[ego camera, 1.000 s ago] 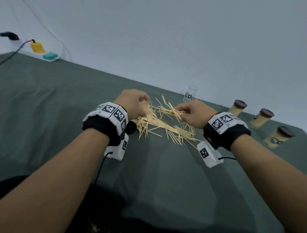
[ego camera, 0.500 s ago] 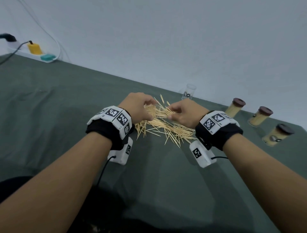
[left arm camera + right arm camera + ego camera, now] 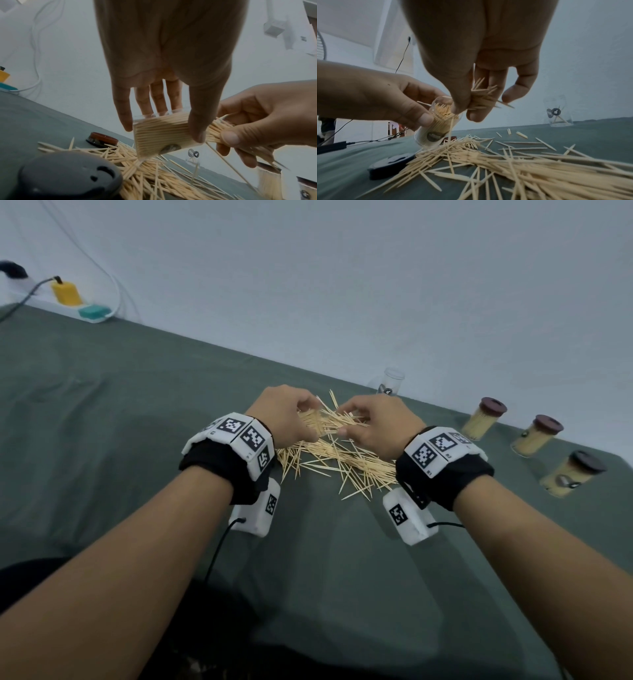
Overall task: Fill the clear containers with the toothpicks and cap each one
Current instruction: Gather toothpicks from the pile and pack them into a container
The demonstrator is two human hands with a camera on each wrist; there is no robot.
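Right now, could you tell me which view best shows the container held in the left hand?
The left wrist view: the container appears side-on, packed with toothpicks. The right wrist view shows its open mouth, partly behind the right hand's fingers. The head view hides it behind the left hand.

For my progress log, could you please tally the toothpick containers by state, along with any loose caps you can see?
Capped containers, full: 3
Held container, uncapped, in the left hand: 1
Standing container, uncapped, at the back: 1
Loose cap: 1
Total: 5 containers, 1 loose cap
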